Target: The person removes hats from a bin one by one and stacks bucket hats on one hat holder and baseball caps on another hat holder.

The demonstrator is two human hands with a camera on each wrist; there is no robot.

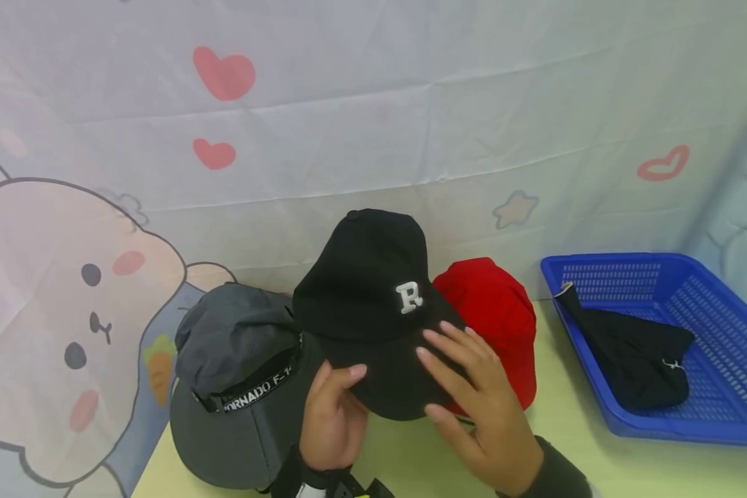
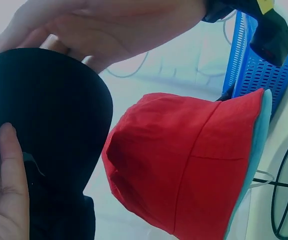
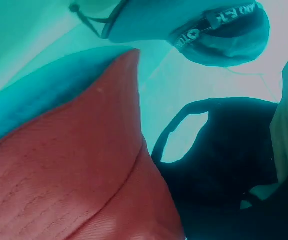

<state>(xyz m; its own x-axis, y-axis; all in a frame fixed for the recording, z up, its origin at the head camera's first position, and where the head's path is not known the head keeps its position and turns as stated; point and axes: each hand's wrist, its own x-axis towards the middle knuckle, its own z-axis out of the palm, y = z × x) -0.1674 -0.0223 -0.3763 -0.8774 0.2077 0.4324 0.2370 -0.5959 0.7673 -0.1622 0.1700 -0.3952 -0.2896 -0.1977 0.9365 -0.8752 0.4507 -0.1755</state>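
Note:
A black baseball cap (image 1: 367, 283) with a white letter R on its front is held up in the middle of the head view, brim towards me. My left hand (image 1: 336, 422) grips the left side of the brim, thumb on top and fingers underneath. Along the brim's right side lie the spread, nearly straight fingers of my right hand (image 1: 482, 408), its thumb tip by the front edge. Behind the right hand is a red hat (image 1: 504, 325), whose light blue lining shows in the left wrist view. Beside my left hand sits a grey cap (image 1: 236, 346) with a lettered band.
At the right, a blue plastic basket (image 1: 622, 259) stands on the pale yellow table (image 1: 573, 408). Inside it lies a black cloth item (image 1: 641, 353) with a cord, partly over the left rim. A printed cloth backdrop (image 1: 373, 138) hangs behind everything.

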